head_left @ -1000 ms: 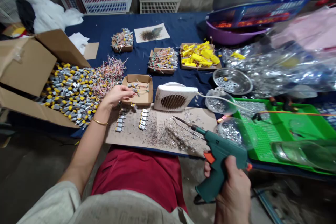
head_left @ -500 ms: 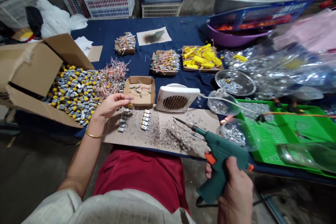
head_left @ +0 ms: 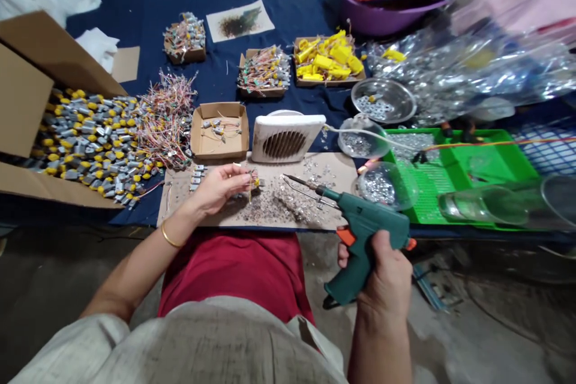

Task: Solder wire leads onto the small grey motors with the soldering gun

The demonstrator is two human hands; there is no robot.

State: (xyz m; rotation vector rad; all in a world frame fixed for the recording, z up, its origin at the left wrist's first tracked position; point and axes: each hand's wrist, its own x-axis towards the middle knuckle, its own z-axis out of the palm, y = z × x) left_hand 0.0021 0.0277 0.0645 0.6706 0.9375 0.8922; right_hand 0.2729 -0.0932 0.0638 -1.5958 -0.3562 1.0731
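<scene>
My left hand (head_left: 225,187) is over the cardboard sheet (head_left: 180,201), fingertips pinched on a small motor (head_left: 257,183) with a yellow end and thin wires. In my right hand (head_left: 387,279) is a green soldering gun (head_left: 366,222) with an orange trigger; the fingers wrap its grip. Its dark tip points left toward the motor, with a gap between them. A short row of small motors (head_left: 197,179) lies on the sheet behind my left hand; the second row is hidden by the hand. Loose bits of solder (head_left: 297,201) are strewn below the tip.
A white vented fan (head_left: 288,138) stands behind the sheet, beside a shallow cardboard box (head_left: 220,147) of wired motors. Leftward, a large carton (head_left: 27,102) spills motors (head_left: 94,144) near tangled wires (head_left: 166,120). To the right are bowls of metal parts (head_left: 382,186) and a green tray (head_left: 459,168).
My left hand has moved right, from above the left motor row to near the gun's tip, still pinching a motor. The camera view has tilted down. The right hand keeps its grip.
</scene>
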